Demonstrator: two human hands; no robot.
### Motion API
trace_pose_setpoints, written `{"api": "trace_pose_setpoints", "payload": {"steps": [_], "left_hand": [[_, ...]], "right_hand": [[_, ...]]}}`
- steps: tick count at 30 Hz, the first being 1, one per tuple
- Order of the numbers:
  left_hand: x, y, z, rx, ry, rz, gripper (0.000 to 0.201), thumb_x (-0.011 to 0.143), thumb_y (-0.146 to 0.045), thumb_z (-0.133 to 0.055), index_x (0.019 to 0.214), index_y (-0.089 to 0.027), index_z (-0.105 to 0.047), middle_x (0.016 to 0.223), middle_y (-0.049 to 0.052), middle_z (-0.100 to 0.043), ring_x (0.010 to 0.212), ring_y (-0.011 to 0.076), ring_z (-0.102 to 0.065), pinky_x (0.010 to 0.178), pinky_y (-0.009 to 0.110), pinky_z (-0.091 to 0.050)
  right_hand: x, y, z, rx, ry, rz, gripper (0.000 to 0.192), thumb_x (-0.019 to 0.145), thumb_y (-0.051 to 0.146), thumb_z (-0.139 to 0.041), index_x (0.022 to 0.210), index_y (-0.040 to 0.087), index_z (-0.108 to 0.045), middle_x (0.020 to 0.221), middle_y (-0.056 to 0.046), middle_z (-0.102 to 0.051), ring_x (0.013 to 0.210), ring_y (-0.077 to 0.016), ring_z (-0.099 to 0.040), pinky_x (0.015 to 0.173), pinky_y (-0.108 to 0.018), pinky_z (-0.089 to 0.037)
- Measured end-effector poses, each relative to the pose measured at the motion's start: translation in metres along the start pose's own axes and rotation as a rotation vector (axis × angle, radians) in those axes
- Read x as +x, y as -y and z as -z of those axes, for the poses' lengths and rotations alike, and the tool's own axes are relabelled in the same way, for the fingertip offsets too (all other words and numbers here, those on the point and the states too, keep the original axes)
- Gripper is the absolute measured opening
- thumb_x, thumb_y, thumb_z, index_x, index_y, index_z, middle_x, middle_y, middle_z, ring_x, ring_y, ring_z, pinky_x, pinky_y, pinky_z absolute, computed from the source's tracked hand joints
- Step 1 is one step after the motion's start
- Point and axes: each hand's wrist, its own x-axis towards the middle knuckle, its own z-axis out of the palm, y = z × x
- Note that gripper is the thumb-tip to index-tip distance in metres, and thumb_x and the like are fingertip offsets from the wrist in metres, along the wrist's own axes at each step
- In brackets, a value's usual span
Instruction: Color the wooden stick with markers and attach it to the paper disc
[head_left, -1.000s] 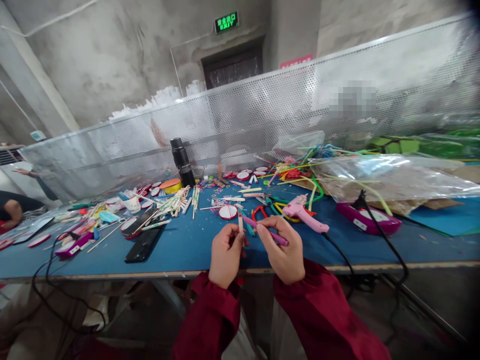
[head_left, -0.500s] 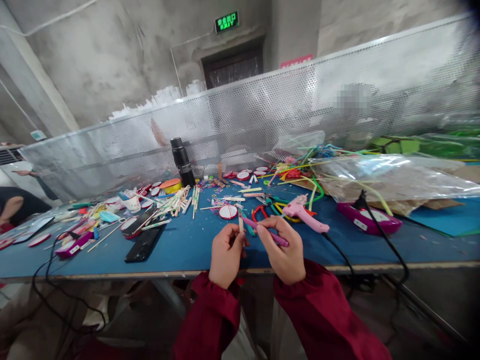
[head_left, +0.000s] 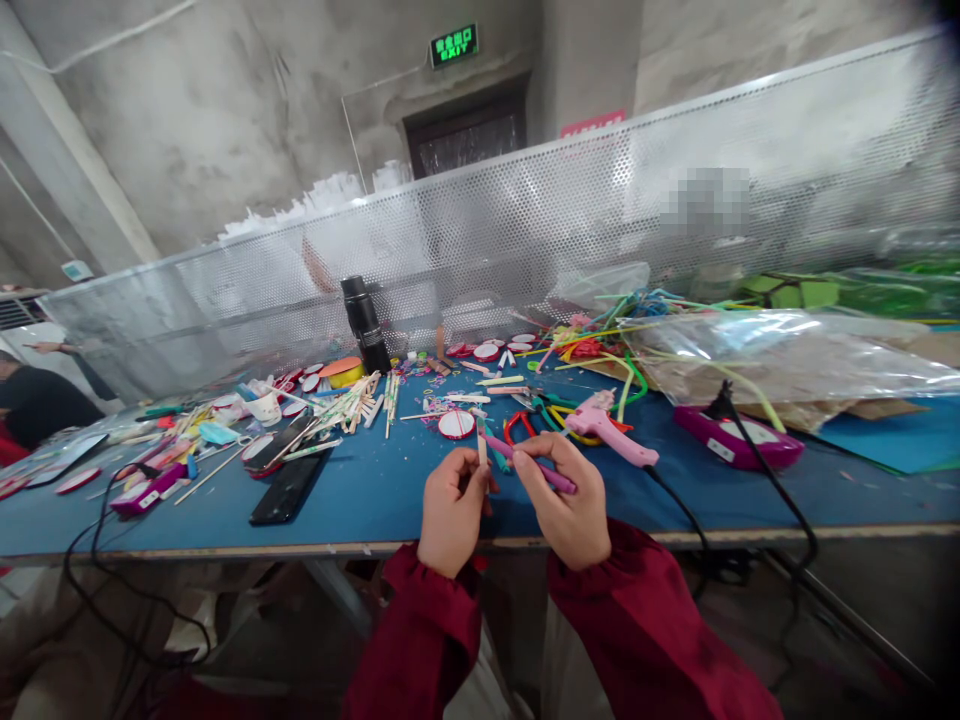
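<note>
Even, diffuse daylight; soft shadows. Wide-angle distortion bends edges; corners at 1 and 5 o'clock darken. Plastic sheet point(head_left: 780, 350) shows glare at 3 o'clock.

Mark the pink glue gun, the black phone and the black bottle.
pink glue gun point(head_left: 611, 434), head view, middle of its body
black phone point(head_left: 287, 489), head view, centre of screen
black bottle point(head_left: 365, 324), head view, mid-barrel

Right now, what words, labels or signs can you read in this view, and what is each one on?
"EXIT": green lit sign on the wall above the dark doorway; the characters above that word are too small to read.
Red plaque right of the doorway: blurred, unreadable.
White label on the purple glue gun: too small to read.
Nothing readable on the stick in the left hand or the purple tube in the right hand.
</note>
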Motion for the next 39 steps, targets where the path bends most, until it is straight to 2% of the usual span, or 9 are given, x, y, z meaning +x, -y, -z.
{"api": "trace_pose_setpoints", "payload": {"steps": [39], "left_hand": [[-0.0009,-0.0018,-0.0008,0.000,-0.008,0.003,0.023,0.095,-0.039,-0.057,0.089,-0.018,-0.060,0.072,-0.003,-0.061,0.051,0.0079,-0.051,0.051,0.020,-0.041]], "right_hand": [[0.0005,0.0027,0.0004,-0.030,0.003,-0.002,0.013,0.096,0.031,-0.062,0.086,0.023,-0.066,0.081,-0.003,-0.066,0.081,-0.0206,-0.064,0.072,-0.034,-0.049]]}}
